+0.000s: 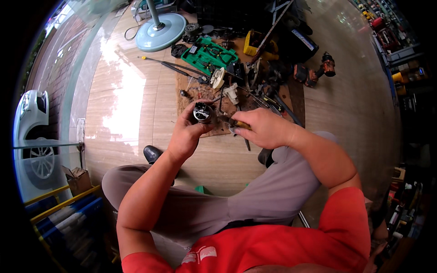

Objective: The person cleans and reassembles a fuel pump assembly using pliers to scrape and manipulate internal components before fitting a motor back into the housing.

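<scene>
A silver-and-black cylindrical part (202, 113) is held between thumb and fingers by the left grip (185, 129). Just to its right, a yellow-handled tool (242, 124) is clasped in the closed right grip (269, 129). Beyond both grips, a pale plastic fitting (231, 93) and a green case (205, 54) are seen.

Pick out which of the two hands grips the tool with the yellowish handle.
The right hand, closed around the yellowish-handled tool; the left hand instead holds a round black-and-silver part.
</scene>
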Motion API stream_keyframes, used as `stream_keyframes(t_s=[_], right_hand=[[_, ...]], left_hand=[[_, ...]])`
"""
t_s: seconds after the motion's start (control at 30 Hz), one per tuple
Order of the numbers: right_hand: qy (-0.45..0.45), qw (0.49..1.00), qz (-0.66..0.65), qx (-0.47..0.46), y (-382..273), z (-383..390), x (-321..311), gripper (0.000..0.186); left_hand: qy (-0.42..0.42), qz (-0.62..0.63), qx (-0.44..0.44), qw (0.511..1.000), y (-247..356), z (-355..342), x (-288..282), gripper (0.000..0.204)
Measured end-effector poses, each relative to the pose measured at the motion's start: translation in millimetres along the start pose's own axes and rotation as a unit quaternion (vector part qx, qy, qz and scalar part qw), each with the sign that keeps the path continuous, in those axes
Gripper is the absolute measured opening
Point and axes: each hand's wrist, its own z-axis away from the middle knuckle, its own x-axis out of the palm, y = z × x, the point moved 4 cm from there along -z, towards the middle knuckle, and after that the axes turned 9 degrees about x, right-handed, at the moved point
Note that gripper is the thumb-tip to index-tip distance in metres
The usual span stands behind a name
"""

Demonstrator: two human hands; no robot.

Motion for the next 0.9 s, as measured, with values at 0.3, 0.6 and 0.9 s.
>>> stream_keyframes(t_s=[0.3, 0.6, 0.9], right_hand=[[-0.199, 0.965, -0.109, 0.133, -5, 2, 5, 0.022], [-0.291, 0.873, -0.327, 0.214, 5, 6, 12, 0.019], [-0.108, 0.891, -0.362, 0.252, 21, 2, -31, 0.021]], left_hand=[[-0.031, -0.143, 0.053, 0.988, -1, 2, 3, 0.048], [-0.053, -0.257, 0.117, 0.958, 0, 0, 2, 0.047], [-0.055, -0.173, -0.012, 0.983, 0, 6, 11, 0.046]])
